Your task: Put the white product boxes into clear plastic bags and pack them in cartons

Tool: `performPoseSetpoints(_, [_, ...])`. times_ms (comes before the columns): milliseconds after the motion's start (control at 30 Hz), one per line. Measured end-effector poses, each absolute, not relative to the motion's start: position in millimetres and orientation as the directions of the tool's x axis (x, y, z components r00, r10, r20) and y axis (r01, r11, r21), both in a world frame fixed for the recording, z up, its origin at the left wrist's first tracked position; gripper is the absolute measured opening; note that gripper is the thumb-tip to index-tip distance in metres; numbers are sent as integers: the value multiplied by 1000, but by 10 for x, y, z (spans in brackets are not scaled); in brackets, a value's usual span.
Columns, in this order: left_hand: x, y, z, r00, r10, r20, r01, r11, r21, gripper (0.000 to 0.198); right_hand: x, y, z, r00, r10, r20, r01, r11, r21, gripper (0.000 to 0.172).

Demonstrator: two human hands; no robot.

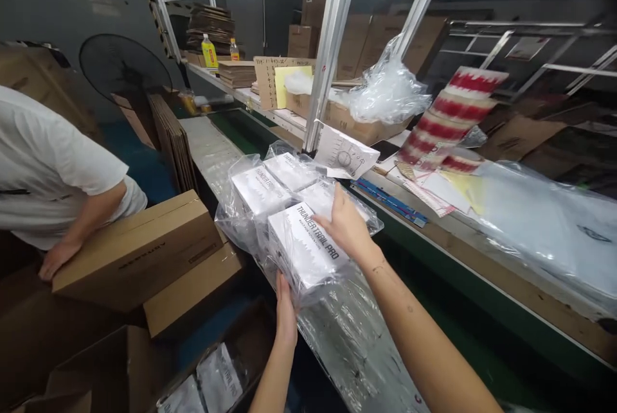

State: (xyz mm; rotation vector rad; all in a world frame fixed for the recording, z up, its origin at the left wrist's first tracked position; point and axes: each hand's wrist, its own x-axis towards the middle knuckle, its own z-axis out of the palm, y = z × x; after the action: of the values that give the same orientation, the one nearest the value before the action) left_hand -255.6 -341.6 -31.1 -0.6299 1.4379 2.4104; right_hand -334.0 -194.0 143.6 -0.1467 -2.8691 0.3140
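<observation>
Several white boxes (308,239) printed "THUNDER TRAIL PRO", wrapped in clear plastic bags, sit grouped on the narrow metal-topped bench. My left hand (285,313) presses against the near lower side of the closest box, its fingers straight and together. Across the top right of that same box lies my right hand (348,227), thumb toward the printed lettering and fingers over the far edge, partly hidden. Between them, my two hands hold this box. Loose plastic (241,223) puffs out around the boxes at left.
At left another person's hand (62,255) rests on a brown carton (139,252). An open carton below holds more white boxes (219,377). Along the right run a green belt (434,278), a shelf post (332,47), tape rolls (448,117) and plastic bags (549,220).
</observation>
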Motion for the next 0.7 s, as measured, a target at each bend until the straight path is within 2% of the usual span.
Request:
performPoseSetpoints(100, [-2414,-3418,-143,-978,-139,-158,-123,-236,964,80,-3248,-1952,1557,-913,53,405,-20,985,-173,80])
performPoseSetpoints(167, [-2422,-3410,12,-993,-114,40,47,-60,997,85,-3293,-1862,1582,-882,97,461,21,986,-166,96])
performPoseSetpoints(233, [-2532,-3361,169,-991,-79,107,101,80,992,88,-3398,-1768,1544,-927,164,336,117,981,-158,118])
performPoseSetpoints(267, [-2610,-3318,235,-991,-81,109,98,122,988,86,-3451,-1747,1507,-956,176,234,147,980,-135,119])
performPoseSetpoints(333, [-2763,-3205,325,-986,-118,120,100,158,982,75,-3519,-1782,1410,-982,171,76,164,982,-95,100])
performPoseSetpoints(367, [-2821,-3143,348,-981,-139,135,112,161,980,69,-3532,-1835,1360,-984,175,44,170,981,-93,89])
performPoseSetpoints(400, [-2859,-3084,357,-977,-150,152,127,167,978,66,-3534,-1901,1311,-982,184,41,179,979,-101,83])
performPoseSetpoints(467, [-2874,-2993,345,-970,-163,179,151,172,973,64,-3540,-2033,1229,-979,190,78,181,978,-107,81])
performPoseSetpoints(533, [-2833,-2970,303,-971,-152,185,163,148,976,64,-3595,-2106,1175,-975,183,127,179,983,-40,72])
performPoseSetpoints(633, [-2753,-3078,180,-981,-82,179,177,31,984,63,-3776,-2056,1156,-986,146,86,154,983,100,45])
performPoseSetpoints(700, [-2723,-3189,50,-989,-103,101,114,-126,985,62,-3876,-1976,1173,-996,85,8,85,986,143,40])
